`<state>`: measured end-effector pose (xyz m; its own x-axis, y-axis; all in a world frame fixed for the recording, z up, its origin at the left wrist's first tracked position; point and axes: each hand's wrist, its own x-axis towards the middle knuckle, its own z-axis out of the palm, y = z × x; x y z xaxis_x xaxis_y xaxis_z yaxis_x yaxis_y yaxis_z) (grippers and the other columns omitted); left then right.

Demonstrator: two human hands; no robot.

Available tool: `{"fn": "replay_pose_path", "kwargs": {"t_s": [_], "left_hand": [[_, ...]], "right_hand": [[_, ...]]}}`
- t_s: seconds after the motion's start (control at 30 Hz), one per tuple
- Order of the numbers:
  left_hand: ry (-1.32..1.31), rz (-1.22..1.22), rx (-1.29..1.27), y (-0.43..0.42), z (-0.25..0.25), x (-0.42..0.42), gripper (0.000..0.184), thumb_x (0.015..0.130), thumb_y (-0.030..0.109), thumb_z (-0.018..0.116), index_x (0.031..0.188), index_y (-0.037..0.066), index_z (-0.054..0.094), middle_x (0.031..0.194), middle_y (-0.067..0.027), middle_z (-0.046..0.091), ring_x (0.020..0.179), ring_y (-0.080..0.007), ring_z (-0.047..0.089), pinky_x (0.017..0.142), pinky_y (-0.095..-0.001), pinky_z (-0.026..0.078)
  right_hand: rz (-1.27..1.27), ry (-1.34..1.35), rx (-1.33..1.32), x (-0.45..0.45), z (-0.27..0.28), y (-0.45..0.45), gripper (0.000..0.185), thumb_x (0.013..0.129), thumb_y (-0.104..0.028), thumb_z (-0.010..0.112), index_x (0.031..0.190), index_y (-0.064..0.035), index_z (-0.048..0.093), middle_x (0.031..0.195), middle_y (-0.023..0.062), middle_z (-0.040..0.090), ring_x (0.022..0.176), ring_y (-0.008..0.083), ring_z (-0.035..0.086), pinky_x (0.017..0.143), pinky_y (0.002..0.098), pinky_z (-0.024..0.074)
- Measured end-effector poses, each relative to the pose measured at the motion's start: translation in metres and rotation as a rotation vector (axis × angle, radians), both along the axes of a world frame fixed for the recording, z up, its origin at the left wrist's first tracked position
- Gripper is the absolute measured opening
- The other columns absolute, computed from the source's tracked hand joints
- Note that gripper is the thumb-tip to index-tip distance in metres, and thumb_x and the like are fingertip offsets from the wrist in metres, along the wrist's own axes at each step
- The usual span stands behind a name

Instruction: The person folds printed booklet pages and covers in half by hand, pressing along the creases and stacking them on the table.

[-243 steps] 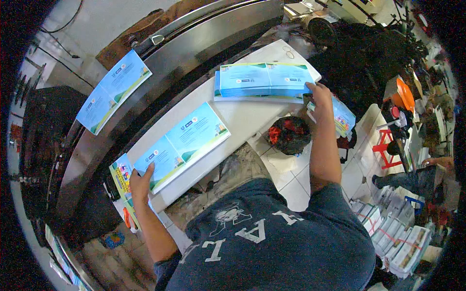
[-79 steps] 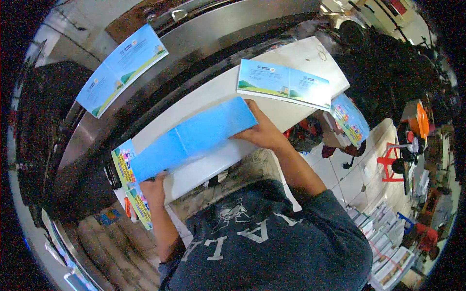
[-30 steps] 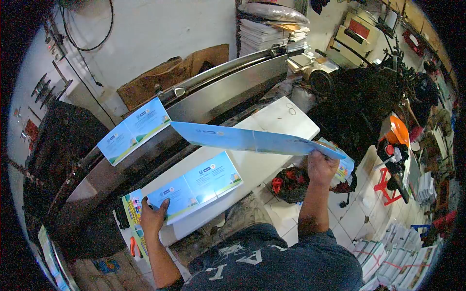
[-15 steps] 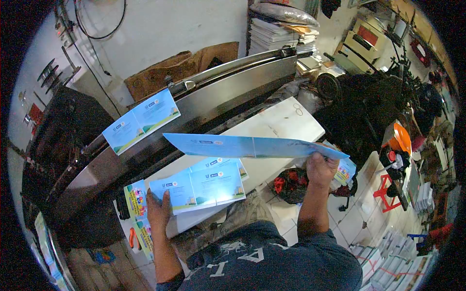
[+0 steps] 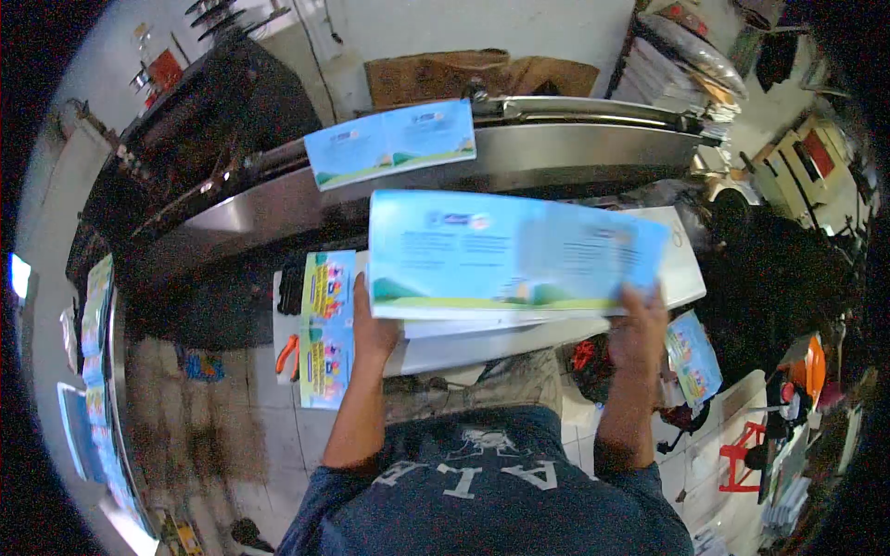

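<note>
A light-blue printed sheet (image 5: 464,255) with logos and a green landscape strip spans the space between my hands, above the white board. My right hand (image 5: 640,324) grips its lower right corner, thumb on the printed face. My left hand (image 5: 375,329) is closed at the lower left edge, its fingers mostly hidden behind the paper. White sheet edges show just below, largely covered. Left of my left hand lie yellow-green printed sheets (image 5: 327,334) with bright cartoon lettering. A similar blue print (image 5: 394,144) rests on the long metal machine ahead.
Beneath the sheet is a white board (image 5: 681,264) along the metal machine (image 5: 556,153). Orange-handled pliers (image 5: 288,356) lie at its left end. Another printed sheet (image 5: 693,357) is at the right, near a red stool (image 5: 743,457). Paper stacks (image 5: 654,79) stand at the back right.
The blue sheet has swung from edge-on to facing me and moved lower and closer. My left hand has moved from the blue prints on the board to its left edge. The view has turned.
</note>
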<state>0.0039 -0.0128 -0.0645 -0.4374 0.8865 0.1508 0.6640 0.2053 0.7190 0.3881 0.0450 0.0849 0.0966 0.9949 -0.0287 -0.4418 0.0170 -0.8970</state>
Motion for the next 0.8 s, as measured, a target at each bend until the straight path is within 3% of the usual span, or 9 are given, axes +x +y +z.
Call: {"fn": "replay_pose_path", "kwargs": {"t_s": [0.03, 0.1, 0.13, 0.2, 0.3, 0.47, 0.6, 0.73, 0.8], "left_hand": [[0.051, -0.103, -0.042, -0.001, 0.002, -0.003, 0.059, 0.089, 0.015, 0.057, 0.138, -0.005, 0.031, 0.134, -0.0314, 0.042, 0.119, -0.0398, 0.048, 0.102, -0.0401, 0.039], [-0.995, 0.129, 0.232, -0.005, 0.021, 0.012, 0.052, 0.091, 0.014, 0.055, 0.137, -0.002, 0.036, 0.128, -0.0264, 0.049, 0.111, -0.0304, 0.055, 0.091, -0.0365, 0.046], [-0.424, 0.126, 0.116, -0.007, 0.018, 0.007, 0.046, 0.095, 0.014, 0.05, 0.137, -0.001, 0.038, 0.126, -0.0242, 0.052, 0.112, -0.0274, 0.055, 0.091, -0.0355, 0.046], [-0.748, 0.175, 0.096, -0.013, 0.036, 0.01, 0.046, 0.096, 0.013, 0.049, 0.137, -0.002, 0.037, 0.126, -0.0237, 0.053, 0.113, -0.0274, 0.054, 0.093, -0.0343, 0.044], [-0.558, 0.215, 0.06, -0.012, 0.046, 0.013, 0.046, 0.095, 0.011, 0.051, 0.137, -0.002, 0.037, 0.127, -0.0223, 0.052, 0.113, -0.0271, 0.054, 0.095, -0.0335, 0.043], [-0.45, 0.226, 0.076, -0.025, 0.061, 0.017, 0.037, 0.092, 0.005, 0.053, 0.128, -0.003, 0.048, 0.123, -0.0186, 0.057, 0.113, -0.028, 0.055, 0.096, -0.0352, 0.042], [0.283, 0.144, 0.464, -0.123, 0.099, 0.019, 0.037, 0.086, 0.004, 0.057, 0.123, -0.002, 0.052, 0.12, -0.0175, 0.056, 0.104, -0.0284, 0.056, 0.092, -0.04, 0.044], [0.464, 0.486, 0.043, -0.277, 0.001, 0.017, 0.028, 0.088, 0.007, 0.055, 0.114, -0.001, 0.048, 0.103, -0.0155, 0.052, 0.098, -0.0286, 0.051, 0.094, -0.0427, 0.039], [-0.117, 0.902, -0.097, -0.351, -0.071, 0.055, 0.035, 0.093, 0.012, 0.055, 0.121, -0.006, 0.044, 0.113, -0.02, 0.048, 0.1, -0.0308, 0.05, 0.091, -0.0375, 0.04]], "right_hand": [[0.053, -0.109, -0.048, -0.021, -0.011, 0.001, 0.048, 0.086, -0.006, 0.064, 0.13, 0.0, 0.046, 0.109, 0.0104, 0.063, 0.091, 0.0183, 0.062, 0.082, 0.0338, 0.0522], [0.123, -0.228, -0.11, -0.044, -0.03, 0.001, 0.051, 0.086, -0.009, 0.066, 0.131, 0.0008, 0.044, 0.105, 0.01, 0.063, 0.086, 0.0168, 0.062, 0.078, 0.0316, 0.0522], [0.166, -0.513, -0.161, -0.05, -0.036, 0.0, 0.056, 0.084, -0.012, 0.068, 0.132, 0.0011, 0.043, 0.11, 0.0131, 0.061, 0.091, 0.0199, 0.061, 0.081, 0.0323, 0.0511], [0.23, -0.804, -0.205, -0.061, -0.04, -0.001, 0.061, 0.082, -0.015, 0.071, 0.134, 0.0013, 0.042, 0.114, 0.0162, 0.059, 0.095, 0.0229, 0.06, 0.083, 0.033, 0.05], [-0.038, -1.689, 0.291, -0.074, -0.038, -0.013, 0.079, 0.075, -0.03, 0.076, 0.141, -0.0085, 0.039, 0.145, 0.0239, 0.029, 0.13, 0.0373, 0.034, 0.106, 0.0507, 0.0287], [0.575, -1.731, 0.788, -0.099, -0.039, 0.002, 0.073, 0.075, -0.042, 0.071, 0.138, -0.014, 0.046, 0.152, 0.0139, 0.027, 0.14, 0.0378, 0.023, 0.11, 0.0523, 0.0237], [0.779, -1.821, 0.863, -0.111, -0.039, 0.018, 0.077, 0.069, -0.04, 0.076, 0.135, -0.0127, 0.047, 0.15, 0.0162, 0.028, 0.138, 0.0379, 0.026, 0.109, 0.051, 0.0283], [0.878, -1.918, 0.849, -0.121, -0.025, 0.023, 0.087, 0.062, -0.039, 0.081, 0.136, -0.0111, 0.045, 0.149, 0.0181, 0.028, 0.135, 0.0404, 0.029, 0.107, 0.0509, 0.0311], [0.949, -1.979, 0.849, -0.125, -0.021, 0.029, 0.091, 0.06, -0.039, 0.082, 0.137, -0.0107, 0.043, 0.148, 0.0187, 0.028, 0.132, 0.0417, 0.031, 0.106, 0.0519, 0.0326]]}}
